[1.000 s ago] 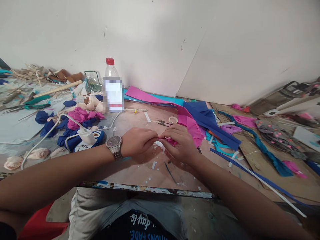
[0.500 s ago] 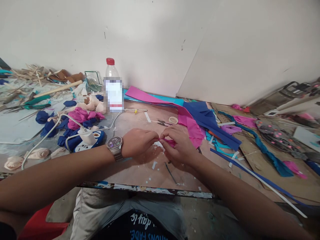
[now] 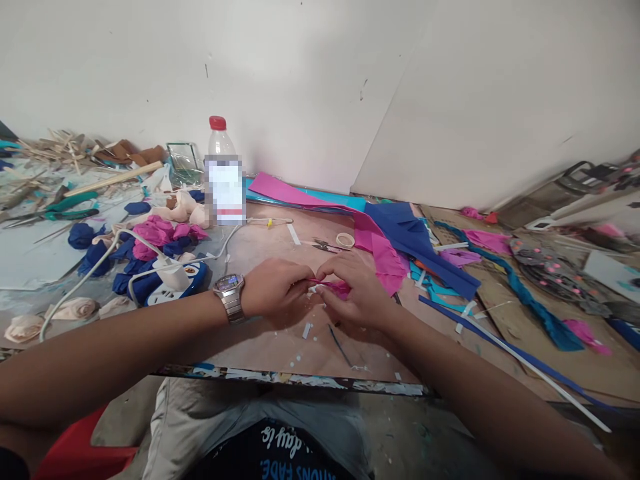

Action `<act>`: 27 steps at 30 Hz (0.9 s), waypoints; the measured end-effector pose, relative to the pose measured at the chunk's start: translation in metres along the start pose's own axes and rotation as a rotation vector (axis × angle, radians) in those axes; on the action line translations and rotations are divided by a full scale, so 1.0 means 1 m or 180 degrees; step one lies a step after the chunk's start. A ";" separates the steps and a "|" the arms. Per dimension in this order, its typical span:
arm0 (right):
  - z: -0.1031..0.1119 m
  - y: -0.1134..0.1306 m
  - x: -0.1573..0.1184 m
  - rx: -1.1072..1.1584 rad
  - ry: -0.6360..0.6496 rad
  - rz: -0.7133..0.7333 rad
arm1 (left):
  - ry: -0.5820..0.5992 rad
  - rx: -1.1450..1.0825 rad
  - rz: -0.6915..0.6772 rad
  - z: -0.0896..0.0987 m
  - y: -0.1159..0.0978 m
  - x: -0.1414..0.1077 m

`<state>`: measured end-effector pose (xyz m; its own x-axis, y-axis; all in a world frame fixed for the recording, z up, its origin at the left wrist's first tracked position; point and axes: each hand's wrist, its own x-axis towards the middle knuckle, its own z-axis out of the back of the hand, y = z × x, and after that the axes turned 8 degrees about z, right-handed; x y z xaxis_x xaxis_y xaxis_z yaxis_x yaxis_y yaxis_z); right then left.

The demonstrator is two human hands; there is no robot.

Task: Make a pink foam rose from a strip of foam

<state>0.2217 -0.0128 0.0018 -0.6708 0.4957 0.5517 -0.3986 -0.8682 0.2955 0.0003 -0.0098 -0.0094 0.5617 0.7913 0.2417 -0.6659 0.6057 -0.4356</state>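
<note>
Just above the worktable (image 3: pixel 240 347), my left hand (image 3: pixel 280 288) pinches one end of a small piece of pink crepe paper (image 3: pixel 339 288). My right hand (image 3: pixel 357 290) has its thumb and fingers closed on the same pink piece, most of which its fingers hide. Beyond my hands, a long pink crepe strip (image 3: pixel 310 198) runs over a light blue sheet (image 3: pixel 340 201), beside dark blue crepe paper (image 3: pixel 410 233). Thread snips (image 3: pixel 327 246) and a roll of tape (image 3: pixel 345 240) lie close behind my hands.
To the left are a power strip (image 3: pixel 187 277) with a white cable, pink rosettes (image 3: pixel 153 235), blue rosettes (image 3: pixel 97 259) and green-handled pliers (image 3: pixel 73 205). A bottle (image 3: pixel 220 140) stands behind a phone (image 3: pixel 226 190). Cardboard (image 3: pixel 530 333) and a white stick (image 3: pixel 535 373) lie right.
My fingers have shifted slightly on the pink crepe paper, and a thin pink end now shows between them. My left wrist has turned a little. The whole view has moved slightly.
</note>
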 end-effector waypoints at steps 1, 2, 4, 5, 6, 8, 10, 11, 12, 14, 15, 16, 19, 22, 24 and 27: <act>0.000 0.000 0.000 0.0024 0.0003 -0.0012 | 0.0006 -0.0066 0.0046 0.000 0.000 0.000; -0.001 -0.001 0.000 0.0029 -0.0010 -0.0018 | 0.0028 -0.0172 0.0102 0.000 0.000 0.000; -0.001 -0.001 0.000 -0.0068 -0.0074 0.0031 | 0.0115 -0.0513 0.0198 0.002 -0.002 0.000; -0.001 -0.002 0.001 -0.0146 -0.0109 0.0090 | 0.0171 -0.0736 0.0229 0.003 -0.004 0.000; -0.001 -0.002 0.001 -0.0224 -0.0137 0.0158 | 0.0227 -0.0978 0.0258 0.004 -0.005 0.000; 0.000 -0.002 0.002 -0.0368 -0.0188 0.0286 | 0.0336 -0.1472 0.0336 0.007 -0.008 0.001; 0.001 -0.003 0.003 -0.0473 -0.0200 0.0371 | 0.0454 -0.1933 0.0457 0.007 -0.008 0.002; 0.001 -0.003 0.003 -0.0513 -0.0198 0.0403 | 0.0516 -0.2139 0.0520 0.007 -0.007 0.002; 0.002 -0.004 0.003 -0.0546 -0.0192 0.0433 | 0.0572 -0.2319 0.0577 0.006 -0.007 0.003; 0.002 -0.004 0.002 -0.0592 -0.0173 0.0476 | 0.0689 -0.2618 0.0687 0.005 -0.004 0.004; 0.002 -0.004 0.002 -0.0605 -0.0172 0.0487 | 0.0754 -0.2740 0.0747 0.004 -0.003 0.005; 0.002 -0.004 0.001 -0.0608 -0.0173 0.0490 | 0.0813 -0.2840 0.0801 0.004 -0.003 0.005; 0.001 -0.003 0.001 -0.0575 -0.0165 0.0455 | 0.0864 -0.2867 0.0815 0.004 -0.003 0.005; 0.002 -0.001 0.002 -0.0553 -0.0140 0.0439 | 0.0721 -0.2415 0.0527 0.005 -0.004 0.003; 0.002 -0.001 0.002 -0.0549 -0.0128 0.0430 | 0.0631 -0.2069 0.0358 0.005 -0.005 0.001; 0.002 -0.001 0.001 -0.0512 -0.0136 0.0380 | 0.0502 -0.1615 0.0235 0.003 -0.005 0.000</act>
<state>0.2220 -0.0115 0.0036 -0.6936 0.3850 0.6088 -0.4149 -0.9044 0.0994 0.0023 -0.0127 -0.0042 0.6154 0.7843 0.0784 -0.4073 0.4015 -0.8203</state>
